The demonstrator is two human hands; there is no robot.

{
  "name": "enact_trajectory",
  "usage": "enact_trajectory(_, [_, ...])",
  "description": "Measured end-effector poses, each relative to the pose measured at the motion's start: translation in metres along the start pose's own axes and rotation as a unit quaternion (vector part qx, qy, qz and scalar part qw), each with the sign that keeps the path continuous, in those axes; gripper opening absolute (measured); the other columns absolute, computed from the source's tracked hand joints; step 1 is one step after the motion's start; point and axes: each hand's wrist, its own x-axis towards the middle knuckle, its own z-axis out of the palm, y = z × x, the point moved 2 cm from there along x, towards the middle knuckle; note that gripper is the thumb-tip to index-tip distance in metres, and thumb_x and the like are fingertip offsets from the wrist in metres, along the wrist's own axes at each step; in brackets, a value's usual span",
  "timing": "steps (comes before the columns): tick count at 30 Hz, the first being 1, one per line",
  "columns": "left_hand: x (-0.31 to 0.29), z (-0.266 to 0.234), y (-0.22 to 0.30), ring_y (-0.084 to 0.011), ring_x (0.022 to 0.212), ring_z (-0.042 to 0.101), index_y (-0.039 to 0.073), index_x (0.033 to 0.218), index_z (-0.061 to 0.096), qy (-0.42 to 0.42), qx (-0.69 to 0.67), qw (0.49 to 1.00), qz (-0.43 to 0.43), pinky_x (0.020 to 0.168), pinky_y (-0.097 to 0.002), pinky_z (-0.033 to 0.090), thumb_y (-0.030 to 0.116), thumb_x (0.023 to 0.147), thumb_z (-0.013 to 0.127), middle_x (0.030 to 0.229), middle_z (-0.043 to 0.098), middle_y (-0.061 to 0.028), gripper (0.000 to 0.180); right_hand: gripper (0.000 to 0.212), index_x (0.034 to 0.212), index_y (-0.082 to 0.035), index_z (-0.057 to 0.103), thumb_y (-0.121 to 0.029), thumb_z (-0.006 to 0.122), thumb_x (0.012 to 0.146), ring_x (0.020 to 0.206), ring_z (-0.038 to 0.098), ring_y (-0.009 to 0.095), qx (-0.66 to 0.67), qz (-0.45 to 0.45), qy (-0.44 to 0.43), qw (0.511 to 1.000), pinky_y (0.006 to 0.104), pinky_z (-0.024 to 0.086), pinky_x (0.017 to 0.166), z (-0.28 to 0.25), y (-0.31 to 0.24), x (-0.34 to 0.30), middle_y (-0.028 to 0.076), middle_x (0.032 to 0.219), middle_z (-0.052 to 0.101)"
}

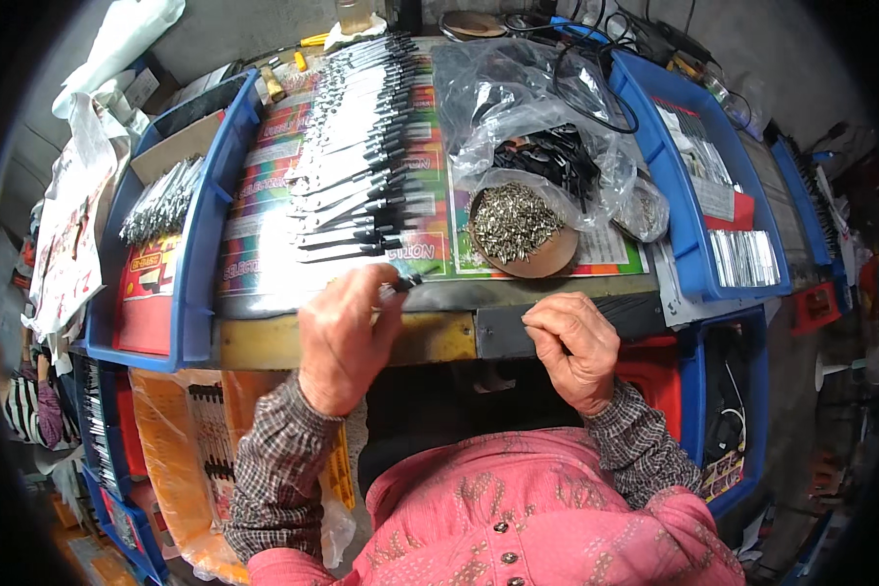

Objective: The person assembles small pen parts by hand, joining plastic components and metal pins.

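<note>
My left hand [347, 327] is closed, its thumb and fingertips pinched on a black pen part [405, 282] over the table's front edge. Most of that part is hidden by the fingers. My right hand [574, 344] is also closed, fingertips pressed together near the edge; whatever they hold, if anything, is too small to name. Beyond my left hand lies a long row of pens [352, 186] with white and silver barrels and black ends. Ahead of my right hand stands a round bowl [547, 262] heaped with small metal pen tips [516, 221].
Behind the bowl, a clear plastic bag [518, 98] holds black plastic pieces [552, 161]. A blue tray [195, 283] with silver pen parts [166, 200] stands left. Another blue tray [669, 210] with silver tubes [742, 259] stands right. A black cable [596, 125] crosses at the back.
</note>
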Motion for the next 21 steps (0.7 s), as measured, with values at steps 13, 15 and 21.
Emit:
enact_trajectory(13, [0.072, 0.000, -0.068, -0.0262, 0.071, 0.060, 0.003, 0.097, 0.061, 0.021, 0.055, 0.997, 0.051, 0.064, -0.0341, 0.048, -0.006, 0.077, 0.064, 0.088, 0.059, -0.0122, 0.022, 0.023, 0.092, -0.002, 0.065, 0.005, 0.074, 0.072, 0.078, 0.064, 0.028, -0.006, -0.007, -0.005, 1.000, 0.0357, 0.053, 0.069, 0.005, 0.002, 0.000, 0.010, 0.086, 0.064])
enact_trajectory(15, [0.078, 0.005, -0.070, -0.0298, 0.080, 0.062, 0.002, 0.096, 0.062, 0.027, 0.035, 0.997, 0.071, 0.070, -0.0362, 0.048, -0.004, 0.078, 0.064, 0.090, 0.061, -0.0125, 0.020, 0.024, 0.092, -0.002, 0.065, 0.005, 0.074, 0.072, 0.078, 0.064, 0.028, -0.009, -0.008, -0.008, 1.000, 0.0358, 0.053, 0.069, 0.004, 0.002, 0.000, 0.010, 0.086, 0.064])
enact_trajectory(21, [0.086, 0.012, -0.075, -0.0309, 0.087, 0.062, 0.004, 0.097, 0.064, 0.008, 0.024, 0.999, 0.041, 0.076, -0.0370, 0.049, -0.001, 0.080, 0.065, 0.092, 0.063, -0.0124, 0.018, 0.024, 0.093, -0.001, 0.065, 0.004, 0.075, 0.071, 0.078, 0.064, 0.028, -0.019, -0.021, -0.012, 1.000, 0.0363, 0.053, 0.070, 0.006, 0.002, -0.002, 0.010, 0.086, 0.064])
